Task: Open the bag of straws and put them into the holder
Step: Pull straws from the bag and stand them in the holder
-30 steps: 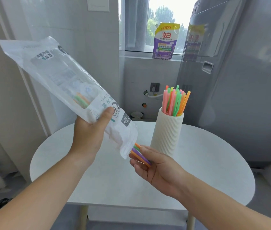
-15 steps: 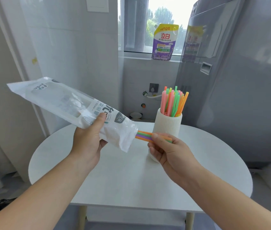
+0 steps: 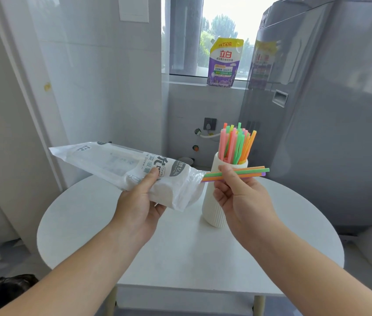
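The holder [image 3: 212,201] stands on the table [image 3: 84,224], right of its middle and toward the far edge, with straws [image 3: 237,142] upright in it. The bag [image 3: 121,166] lies nearly level above the table's left half, in the left hand [image 3: 139,206], its mouth toward the holder. A bundle [image 3: 248,173] runs from that mouth rightward across the holder's top, pinched in the right hand [image 3: 237,197]. A pouch [image 3: 224,62] stands on the sill behind; a washer [image 3: 330,110] is right of the table.

Just one head-worn wide-angle cam, looking forward and down, close over the round white table [image 3: 93,224]; window [image 3: 226,30] at 12 o'clock.
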{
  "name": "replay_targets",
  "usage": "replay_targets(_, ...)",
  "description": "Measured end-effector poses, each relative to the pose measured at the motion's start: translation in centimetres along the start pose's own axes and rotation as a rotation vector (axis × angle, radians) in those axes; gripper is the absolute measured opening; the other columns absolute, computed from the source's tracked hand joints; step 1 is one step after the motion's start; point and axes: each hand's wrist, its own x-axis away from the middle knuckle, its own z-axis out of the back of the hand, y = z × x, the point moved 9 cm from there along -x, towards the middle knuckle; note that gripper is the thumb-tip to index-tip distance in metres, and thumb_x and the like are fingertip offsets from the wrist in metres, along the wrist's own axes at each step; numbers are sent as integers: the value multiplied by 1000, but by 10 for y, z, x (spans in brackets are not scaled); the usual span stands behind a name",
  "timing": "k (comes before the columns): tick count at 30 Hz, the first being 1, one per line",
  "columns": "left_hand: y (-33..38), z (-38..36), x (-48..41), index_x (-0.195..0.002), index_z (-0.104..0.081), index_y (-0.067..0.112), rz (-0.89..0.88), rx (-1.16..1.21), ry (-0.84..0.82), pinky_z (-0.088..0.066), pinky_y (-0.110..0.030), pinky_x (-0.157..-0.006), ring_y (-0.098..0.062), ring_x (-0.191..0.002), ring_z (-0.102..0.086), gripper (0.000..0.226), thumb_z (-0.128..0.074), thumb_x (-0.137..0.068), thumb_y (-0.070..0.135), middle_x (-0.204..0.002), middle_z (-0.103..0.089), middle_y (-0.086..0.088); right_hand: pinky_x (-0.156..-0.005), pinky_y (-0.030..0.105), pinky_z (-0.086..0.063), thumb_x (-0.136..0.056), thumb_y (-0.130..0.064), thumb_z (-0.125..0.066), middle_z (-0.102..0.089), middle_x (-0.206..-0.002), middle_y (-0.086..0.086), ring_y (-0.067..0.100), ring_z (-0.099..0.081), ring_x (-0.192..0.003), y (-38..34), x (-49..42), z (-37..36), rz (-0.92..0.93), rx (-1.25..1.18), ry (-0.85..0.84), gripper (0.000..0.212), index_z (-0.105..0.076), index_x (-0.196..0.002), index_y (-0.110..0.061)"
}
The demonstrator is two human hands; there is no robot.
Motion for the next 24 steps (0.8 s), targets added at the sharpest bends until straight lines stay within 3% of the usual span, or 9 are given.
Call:
replay_targets(6,3,4,-2,-123,-70,18,34,71,29,-60,-24,-58,-10,-82,-78,28,-70,-95,20,-101,-81,2,-62,24,-49,-103,-16,-55,-65,-58,-7,9,-55,-59,-57,-8,8,247,218,-12,28,-66,-78,-11)
replay_targets(11,12,13,-6,-130,-68,17,20,140,81,-59,-21,-56,-11,-85,-77,37,-72,-93,21,-108,-80,3,-60,21,-51,-101,-19,-59,-62,-61,-1,10,-56,-58,-129,-20,24,360,340,-36,21,-65,-85,-7)
replay_targets(18,8,16,-10,-132,-67,17,29,139,97,-59,-22,-56,-12,-88,-76,40,-73,-93,21,-112,-79,3,-60,21,-53,-81,-47,-77,-62,-68,-4,8,-59,-59,-211,-20,43,519,571,-2,30,-69,-84,-18)
replay_targets(22,3,15,-10,-133,-67,16,37,122,99,-60,-22,-56,-13,-90,-76,42,-73,-92,21,-120,-77,0,-58,23,-53,-79,-54,-66,-65,-62,-6,10,-61,-58,-243,-18,44,642,729,95,30,-72,-76,-24)
replay_targets(24,1,14,-10,-134,-66,16,39,113,86,-60,-23,-57,-13,-90,-76,42,-73,-93,21,-119,-78,0,-62,32,-54,-82,-54,-63,-67,-61,-5,15,-61,-59,-253,-15,35,702,823,104,27,-72,-75,-29)
